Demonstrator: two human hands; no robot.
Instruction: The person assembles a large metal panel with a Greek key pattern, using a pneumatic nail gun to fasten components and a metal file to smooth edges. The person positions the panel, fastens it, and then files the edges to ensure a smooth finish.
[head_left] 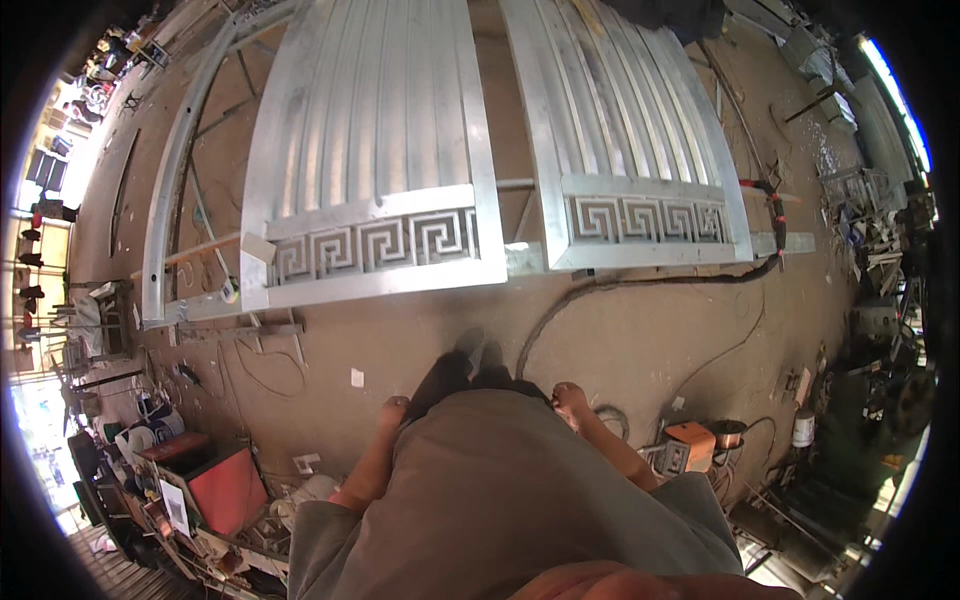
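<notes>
My left hand (396, 406) hangs beside my left thigh, its fingers mostly hidden. On the other side, my right hand (570, 398) hangs with its fingers curled in, and no object shows in it. Both hands are apart from the metalwork in front of me. A large silvery metal gate panel (370, 110) lies ahead on the left, with vertical ribs and a fretwork band (385, 245) along its near end. To its right lies a similar ribbed panel (610, 110) with a matching fretwork band (650, 218).
A bare metal frame (170, 200) lies left of the panels. Black cable (650, 281) runs over the floor before them to a red-and-black clamp (775, 200). Behind me stand a red box (228, 485), an orange machine (690, 447) and a wire spool (728, 433). Scrap (870, 215) clutters the right.
</notes>
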